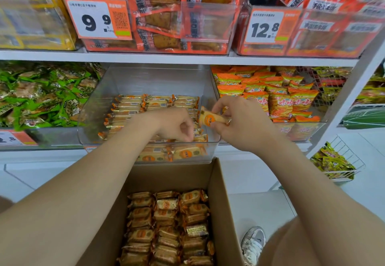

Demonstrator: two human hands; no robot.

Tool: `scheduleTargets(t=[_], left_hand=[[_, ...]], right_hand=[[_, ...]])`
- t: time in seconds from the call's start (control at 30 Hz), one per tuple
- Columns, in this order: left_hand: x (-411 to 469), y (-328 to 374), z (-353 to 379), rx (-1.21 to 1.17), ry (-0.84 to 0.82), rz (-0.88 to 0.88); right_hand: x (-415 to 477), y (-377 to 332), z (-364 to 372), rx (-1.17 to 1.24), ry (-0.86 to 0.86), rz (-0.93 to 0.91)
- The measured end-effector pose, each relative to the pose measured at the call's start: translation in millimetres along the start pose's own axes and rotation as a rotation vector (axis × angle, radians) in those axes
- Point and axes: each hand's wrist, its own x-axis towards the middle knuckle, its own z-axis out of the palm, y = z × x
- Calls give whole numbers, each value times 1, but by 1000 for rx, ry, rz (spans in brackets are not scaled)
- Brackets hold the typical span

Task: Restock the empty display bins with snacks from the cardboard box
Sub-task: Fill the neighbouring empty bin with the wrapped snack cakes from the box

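Note:
A clear plastic display bin (100, 103) on the middle shelf holds rows of orange-and-gold wrapped snack packets (133, 105). My left hand (173, 124) reaches into the bin with its fingers curled down among the packets near the front right; what it holds is hidden. My right hand (239, 119) pinches one snack packet (210, 117) over the bin's right side. Below, an open cardboard box (216, 182) is packed with several rows of the same packets (166, 224).
Green packets (48, 94) fill the bin to the left, orange bags (277, 97) the bin to the right. The upper shelf carries full bins with price tags 9.9 (95, 18) and 12.8 (264, 27). A wire basket (337, 161) hangs at right. My shoe (253, 242) stands beside the box.

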Motion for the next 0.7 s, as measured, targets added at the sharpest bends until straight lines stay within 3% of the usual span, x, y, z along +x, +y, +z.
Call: scheduleTargets(t=[0.1,0.17,0.37,0.5,0.63,0.7], left_hand=[[6,6,18,-129,31,73],[12,3,24,-157,11,32],[11,-3,7,-7,-45,-76],[16,-5,12,-121,137,29],[25,-7,23,-17,46,70],[26,-9,21,34,91,63]], right_hand=[[1,0,3,-3,-1,12],[2,-1,3,16,1,25],[3,-3,-1,30,56,69],[-1,-5,0,44,127,63],[-4,-7,4,60,200,131],[-5,-9,3,93,198,146]])
